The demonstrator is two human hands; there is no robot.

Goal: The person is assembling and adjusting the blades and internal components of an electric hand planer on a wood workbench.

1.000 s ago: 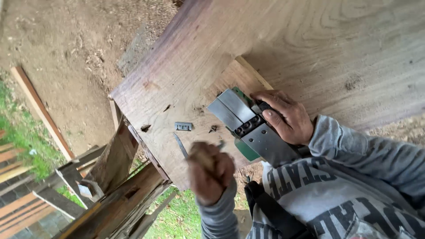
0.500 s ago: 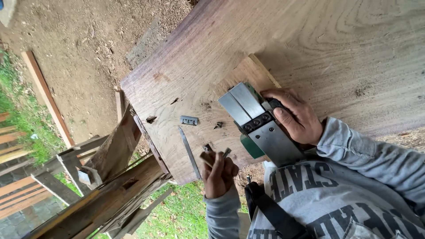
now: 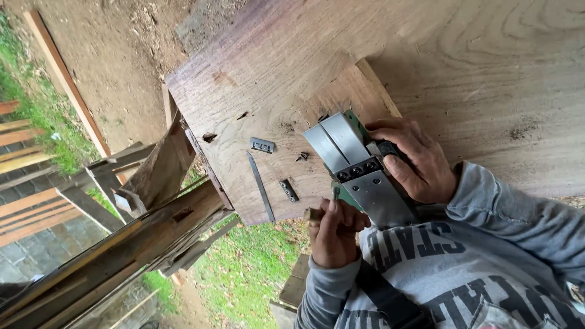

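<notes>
My right hand [image 3: 420, 164] grips a green and grey electric planer [image 3: 359, 170], turned over so its metal sole and a black plate with three screws face up. It rests on a big wooden slab [image 3: 487, 79]. My left hand [image 3: 334, 236] is closed around a small tool with a wooden handle [image 3: 314, 214], its tip touching the planer's underside just below the black plate. On the slab left of the planer lie a thin long blade [image 3: 262, 186], two small metal plates [image 3: 263, 145] [image 3: 289, 190] and a few dark screws [image 3: 301, 156].
The slab's corner hangs over a stack of rough timber and planks [image 3: 146, 225] at lower left. Bare dirt [image 3: 122, 55] and a long wooden batten [image 3: 67, 85] lie beyond, with grass [image 3: 244, 268] below. A black strap [image 3: 384, 298] crosses my grey sweatshirt.
My left hand has moved right with the small tool, up against the planer's underside. My right hand has kept its hold on the planer.
</notes>
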